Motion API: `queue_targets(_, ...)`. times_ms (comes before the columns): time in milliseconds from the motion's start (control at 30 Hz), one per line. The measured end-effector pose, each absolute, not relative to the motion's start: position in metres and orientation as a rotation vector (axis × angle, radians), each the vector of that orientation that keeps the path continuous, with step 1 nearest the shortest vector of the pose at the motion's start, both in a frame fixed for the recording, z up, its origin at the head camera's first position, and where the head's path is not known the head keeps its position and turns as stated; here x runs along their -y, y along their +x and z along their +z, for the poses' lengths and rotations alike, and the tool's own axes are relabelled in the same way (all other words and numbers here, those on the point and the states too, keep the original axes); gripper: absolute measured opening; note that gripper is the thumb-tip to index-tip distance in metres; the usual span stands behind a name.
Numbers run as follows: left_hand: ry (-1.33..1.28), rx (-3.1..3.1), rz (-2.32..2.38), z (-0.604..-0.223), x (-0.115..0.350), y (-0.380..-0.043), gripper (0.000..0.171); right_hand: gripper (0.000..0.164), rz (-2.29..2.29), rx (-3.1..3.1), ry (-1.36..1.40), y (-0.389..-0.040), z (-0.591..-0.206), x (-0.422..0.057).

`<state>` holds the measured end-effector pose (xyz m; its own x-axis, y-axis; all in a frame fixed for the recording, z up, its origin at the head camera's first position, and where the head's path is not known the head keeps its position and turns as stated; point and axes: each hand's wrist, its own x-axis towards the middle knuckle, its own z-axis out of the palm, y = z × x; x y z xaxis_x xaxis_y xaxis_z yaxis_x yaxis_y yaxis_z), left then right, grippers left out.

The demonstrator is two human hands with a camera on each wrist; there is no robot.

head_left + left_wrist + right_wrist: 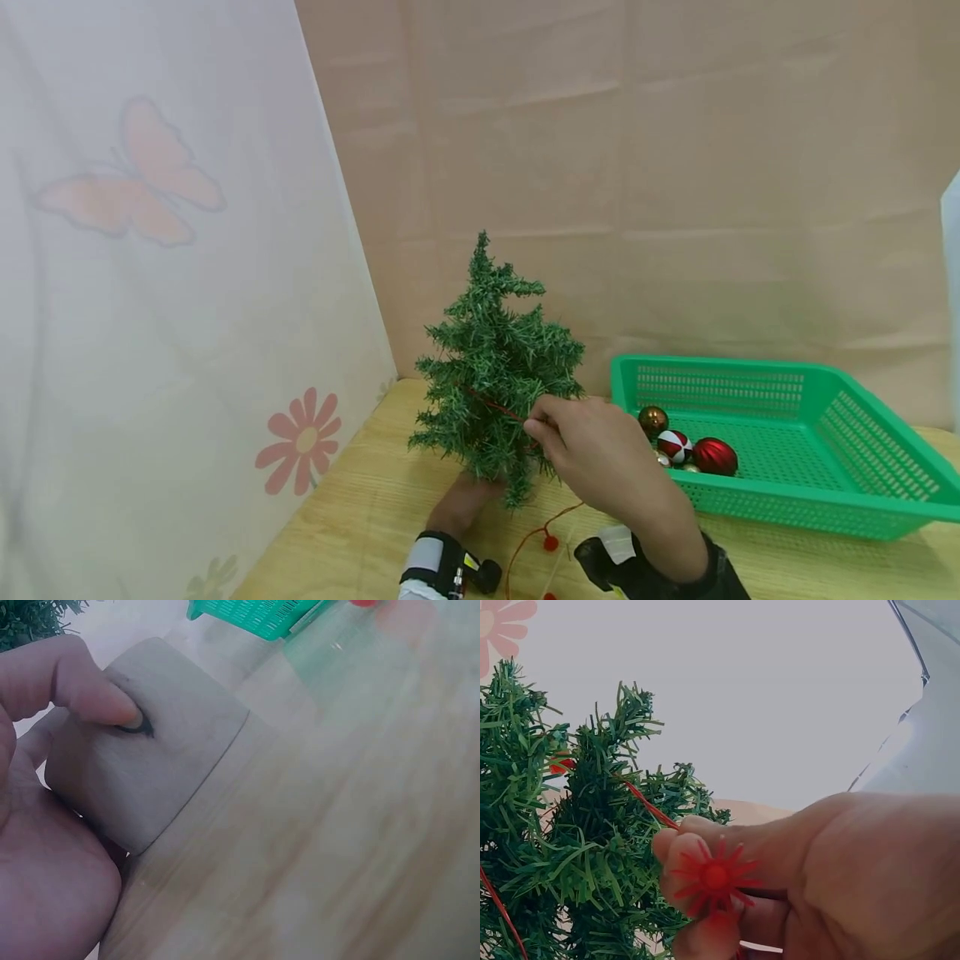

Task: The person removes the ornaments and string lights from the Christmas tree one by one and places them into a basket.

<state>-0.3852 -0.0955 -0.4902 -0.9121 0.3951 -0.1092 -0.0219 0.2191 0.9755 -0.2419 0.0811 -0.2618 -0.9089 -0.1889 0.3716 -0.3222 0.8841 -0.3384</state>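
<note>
A small artificial Christmas tree (495, 350) stands upright on the wooden table. My left hand (463, 502) reaches in under its lower branches and grips the pale round base (184, 712), thumb on its surface. My right hand (603, 446), at the tree's right side, pinches a red string-light wire (649, 806). A red spiky flower-shaped light (716, 876) shows at the right fingertips. The wire runs taut from those fingers into the branches. Deeper among the needles sits another red piece (561, 763). A loose length with a red bulb (551, 543) trails down onto the table.
To the right is a green plastic basket (750, 507), with a brown bauble (653, 421), a red-and-white bauble (674, 447) and a red bauble (716, 457) at its left end. A white patterned panel (300, 250) borders the table's left side; brown paper (675, 208) covers the back.
</note>
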Motion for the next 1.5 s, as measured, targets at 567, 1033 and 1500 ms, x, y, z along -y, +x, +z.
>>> queue_targets(567, 0.323, -2.135, 1.801, -0.490, 0.096, -0.385, 0.074, 0.011, 0.566, 2.750, 0.325, -0.241, -0.262, -0.076)
queue_targets(1033, 0.482, -2.132, 1.789, -0.489, 0.089, -0.394, 0.057, 0.019, 0.584, 2.806, 0.257, -0.242, -0.260, -0.071)
queue_targets(1500, 0.522, -2.108, 1.776, -0.495, 0.093, -0.400, 0.055, 0.009, 0.555, 2.734, 0.268, -0.243, -0.264, -0.063)
